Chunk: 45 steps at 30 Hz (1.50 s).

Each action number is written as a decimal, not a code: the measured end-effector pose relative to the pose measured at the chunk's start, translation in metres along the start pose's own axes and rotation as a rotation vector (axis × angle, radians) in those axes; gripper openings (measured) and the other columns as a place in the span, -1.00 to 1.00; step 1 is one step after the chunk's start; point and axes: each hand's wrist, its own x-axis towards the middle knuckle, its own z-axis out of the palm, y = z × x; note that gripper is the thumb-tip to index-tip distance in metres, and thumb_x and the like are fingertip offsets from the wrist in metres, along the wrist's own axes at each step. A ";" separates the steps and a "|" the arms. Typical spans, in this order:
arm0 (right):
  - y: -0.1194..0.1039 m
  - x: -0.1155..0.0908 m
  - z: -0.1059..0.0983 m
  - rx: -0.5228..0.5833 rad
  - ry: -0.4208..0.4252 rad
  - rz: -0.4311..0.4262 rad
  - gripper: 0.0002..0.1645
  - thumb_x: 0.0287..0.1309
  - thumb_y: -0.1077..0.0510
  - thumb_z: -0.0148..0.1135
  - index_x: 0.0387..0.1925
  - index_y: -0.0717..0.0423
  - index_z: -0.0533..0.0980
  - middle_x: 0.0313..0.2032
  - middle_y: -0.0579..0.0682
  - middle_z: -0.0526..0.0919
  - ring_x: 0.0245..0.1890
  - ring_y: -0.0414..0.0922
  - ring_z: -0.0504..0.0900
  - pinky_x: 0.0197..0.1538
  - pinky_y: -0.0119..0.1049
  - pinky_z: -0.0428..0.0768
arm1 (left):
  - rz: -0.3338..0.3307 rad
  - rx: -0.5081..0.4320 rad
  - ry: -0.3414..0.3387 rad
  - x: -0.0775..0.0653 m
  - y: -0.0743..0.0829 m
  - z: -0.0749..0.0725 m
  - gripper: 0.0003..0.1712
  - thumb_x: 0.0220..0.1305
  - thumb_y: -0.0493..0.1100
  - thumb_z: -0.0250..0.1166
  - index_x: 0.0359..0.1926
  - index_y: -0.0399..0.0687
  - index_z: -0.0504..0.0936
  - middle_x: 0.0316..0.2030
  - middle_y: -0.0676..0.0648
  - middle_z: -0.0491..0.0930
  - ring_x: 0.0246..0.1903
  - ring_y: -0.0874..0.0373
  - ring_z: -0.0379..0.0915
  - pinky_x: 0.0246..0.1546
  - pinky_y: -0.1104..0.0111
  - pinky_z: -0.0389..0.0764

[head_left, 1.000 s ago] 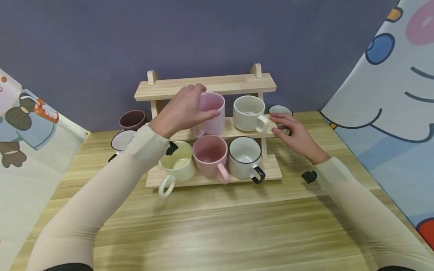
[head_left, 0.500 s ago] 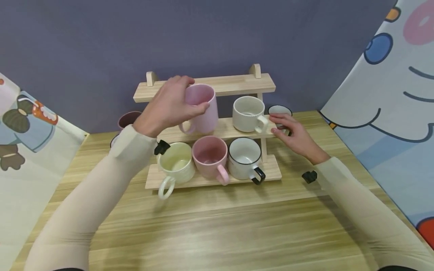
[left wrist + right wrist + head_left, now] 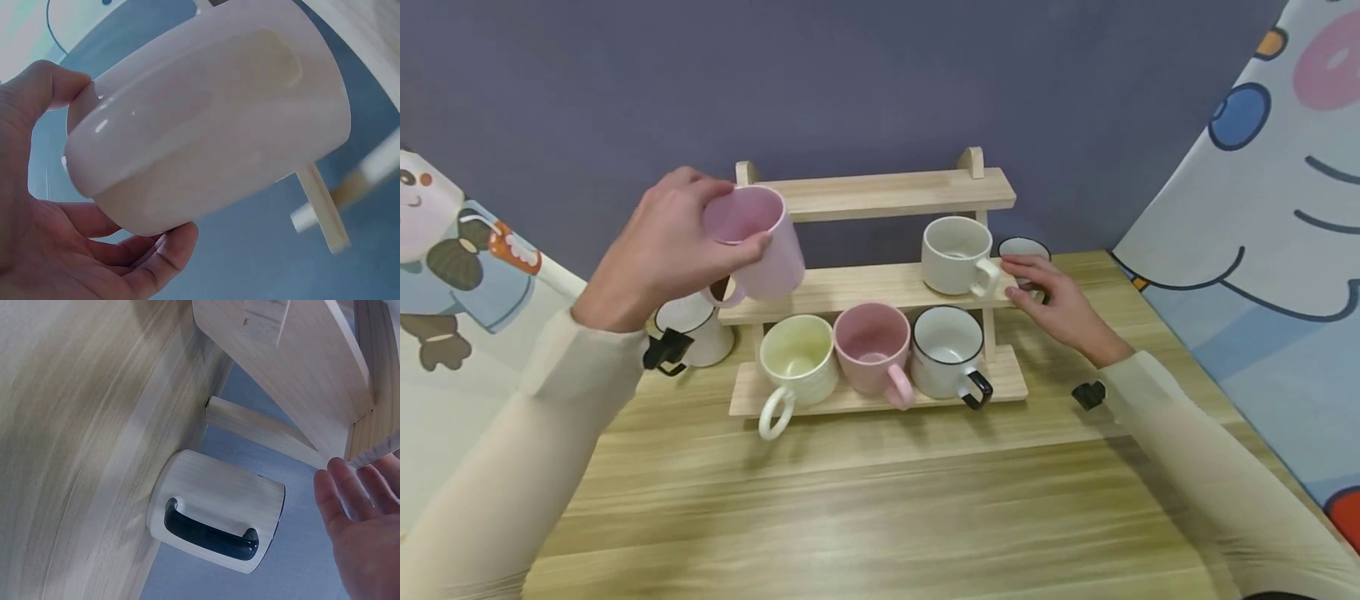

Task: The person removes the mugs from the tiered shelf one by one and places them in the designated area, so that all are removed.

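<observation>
My left hand (image 3: 662, 237) grips a light pink mug (image 3: 767, 250) by its rim, thumb on the near side, above the left end of the rack's middle shelf (image 3: 857, 287). In the left wrist view the mug (image 3: 212, 125) lies tilted across the picture, fingers and thumb at its rim end. My right hand (image 3: 1060, 308) touches the right end of that shelf with extended fingers. A white mug (image 3: 951, 254) stands on the shelf close by. Below, the bottom shelf holds a pale yellow mug (image 3: 805, 379), a darker pink mug (image 3: 867, 371) and a black-rimmed white mug (image 3: 934, 367).
Behind the rack's right end stands a black-handled white mug (image 3: 219, 494) on the wooden table (image 3: 865, 508). At the left, another white mug (image 3: 709, 343) and a maroon mug (image 3: 719, 288) are partly hidden by my left hand and the pink mug. A dark wall (image 3: 865, 75) rises behind.
My left hand has lifted the light pink mug off the middle of the shelf and carried it left. My right hand keeps its place at the shelf end.
</observation>
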 end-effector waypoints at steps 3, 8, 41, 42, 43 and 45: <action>-0.001 -0.001 -0.001 -0.017 0.002 0.008 -0.56 0.19 0.43 0.15 0.12 0.47 0.41 0.18 0.28 0.37 0.02 0.10 0.41 -0.04 -0.44 0.45 | -0.007 0.006 0.024 -0.013 -0.014 -0.004 -0.20 0.04 0.15 0.33 0.16 -0.35 0.45 0.05 -0.26 0.40 -0.05 -0.19 0.28 -0.16 0.01 0.36; -0.001 0.000 0.000 -0.023 0.003 0.001 -0.56 0.19 0.43 0.15 0.11 0.47 0.41 0.18 0.29 0.37 0.00 0.02 0.43 -0.06 -0.51 0.44 | 0.007 0.051 0.068 -0.037 -0.039 -0.007 -0.27 0.02 0.08 0.36 0.06 -0.40 0.50 -0.04 -0.29 0.44 -0.11 -0.21 0.32 -0.25 0.00 0.36; 0.004 0.002 0.001 -0.012 0.001 -0.038 -0.55 0.16 0.47 0.15 0.12 0.45 0.42 0.17 0.31 0.37 0.03 0.00 0.42 -0.09 -0.54 0.43 | -0.030 0.073 -0.014 -0.114 -0.146 0.077 -0.30 -0.07 0.07 0.46 -0.13 -0.48 0.54 -0.22 -0.37 0.54 -0.24 -0.21 0.43 -0.31 0.03 0.43; 0.003 0.002 0.001 -0.016 0.000 -0.037 -0.55 0.17 0.47 0.15 0.12 0.46 0.42 0.17 0.31 0.37 0.03 0.01 0.42 -0.09 -0.54 0.43 | -0.032 0.073 -0.014 -0.115 -0.146 0.078 -0.30 -0.07 0.08 0.45 -0.13 -0.48 0.54 -0.23 -0.37 0.55 -0.25 -0.21 0.44 -0.31 0.02 0.44; 0.003 0.002 0.001 -0.020 -0.002 -0.036 -0.55 0.17 0.47 0.15 0.12 0.46 0.42 0.18 0.31 0.37 0.02 0.02 0.42 -0.09 -0.54 0.43 | -0.033 0.068 -0.013 -0.115 -0.147 0.079 -0.30 -0.07 0.07 0.46 -0.13 -0.49 0.54 -0.23 -0.37 0.55 -0.26 -0.23 0.45 -0.30 0.01 0.44; 0.002 0.002 0.000 -0.021 -0.004 -0.035 -0.55 0.17 0.47 0.15 0.12 0.47 0.41 0.18 0.31 0.37 0.02 0.05 0.42 -0.08 -0.54 0.43 | -0.040 0.065 -0.011 -0.116 -0.147 0.081 -0.30 -0.08 0.07 0.46 -0.13 -0.48 0.54 -0.24 -0.38 0.56 -0.27 -0.23 0.45 -0.32 0.00 0.44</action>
